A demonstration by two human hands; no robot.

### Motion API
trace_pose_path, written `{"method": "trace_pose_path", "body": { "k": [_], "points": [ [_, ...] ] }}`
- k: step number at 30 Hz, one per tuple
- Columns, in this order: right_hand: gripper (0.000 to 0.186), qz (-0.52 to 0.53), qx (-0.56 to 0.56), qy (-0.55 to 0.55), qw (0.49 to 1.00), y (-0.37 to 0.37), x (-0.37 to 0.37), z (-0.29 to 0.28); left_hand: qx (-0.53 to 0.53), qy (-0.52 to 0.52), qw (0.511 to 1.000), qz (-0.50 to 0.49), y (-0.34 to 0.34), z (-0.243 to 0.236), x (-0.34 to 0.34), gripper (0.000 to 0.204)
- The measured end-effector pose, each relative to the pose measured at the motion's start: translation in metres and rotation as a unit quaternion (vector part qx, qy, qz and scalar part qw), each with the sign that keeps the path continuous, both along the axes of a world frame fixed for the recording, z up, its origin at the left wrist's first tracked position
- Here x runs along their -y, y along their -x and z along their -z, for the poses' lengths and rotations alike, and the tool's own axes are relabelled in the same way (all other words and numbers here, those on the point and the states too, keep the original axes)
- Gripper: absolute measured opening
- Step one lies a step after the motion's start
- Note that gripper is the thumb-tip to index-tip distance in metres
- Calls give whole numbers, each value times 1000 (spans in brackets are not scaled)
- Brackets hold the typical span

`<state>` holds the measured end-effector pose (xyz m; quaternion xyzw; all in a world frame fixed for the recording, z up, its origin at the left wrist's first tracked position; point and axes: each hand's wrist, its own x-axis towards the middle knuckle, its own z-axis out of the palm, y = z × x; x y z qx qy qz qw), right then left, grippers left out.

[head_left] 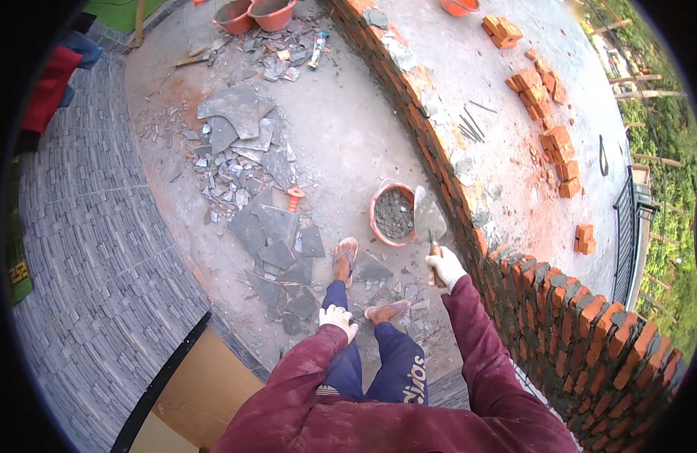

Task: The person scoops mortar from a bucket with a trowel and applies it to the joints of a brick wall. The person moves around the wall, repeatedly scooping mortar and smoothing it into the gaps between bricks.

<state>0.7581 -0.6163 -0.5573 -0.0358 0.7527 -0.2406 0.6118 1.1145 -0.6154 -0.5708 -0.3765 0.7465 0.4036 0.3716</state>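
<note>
My right hand, in a white glove, is closed round the wooden handle of a trowel. The trowel's grey, mortar-smeared blade lies at the right rim of an orange bucket. Wet grey mortar fills much of that bucket, which stands on the floor ahead of my feet. My left hand, gloved too, is by my left leg with its fingers loosely apart and nothing visible in them. Broken grey stone slabs lie on the floor left of the bucket, with an orange-handled tool among them.
A low brick wall runs along my right, its near stretch rough with mortar. Beyond it sit stacks of orange bricks and thin dark rods. Orange buckets and a hammer are farther off. Grey cladding covers the left side.
</note>
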Motion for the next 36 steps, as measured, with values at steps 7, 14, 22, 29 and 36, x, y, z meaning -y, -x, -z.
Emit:
{"method": "trace_pose_path", "body": {
  "k": [7, 14, 22, 29, 36],
  "points": [
    [38, -375, -138, -206, 893, 22, -95, -122, -127, -79, 975, -162, -40, -37, 85, 44],
    [24, -161, -143, -223, 951, -1, -160, -180, -6, -5, 941, -339, -164, -38, 189, 34],
    [36, -235, -51, -171, 955, -17, -139, -70, -5, -13, 952, -306, -176, -41, 227, 44],
    [42, -284, -57, -151, 945, -11, -8, -45, -114, -113, 966, -202, -109, 21, 298, 47],
    [30, -272, -87, -123, 951, 59, 110, -85, -129, -40, 980, -147, 7, -59, 423, 43]
  ]
}}
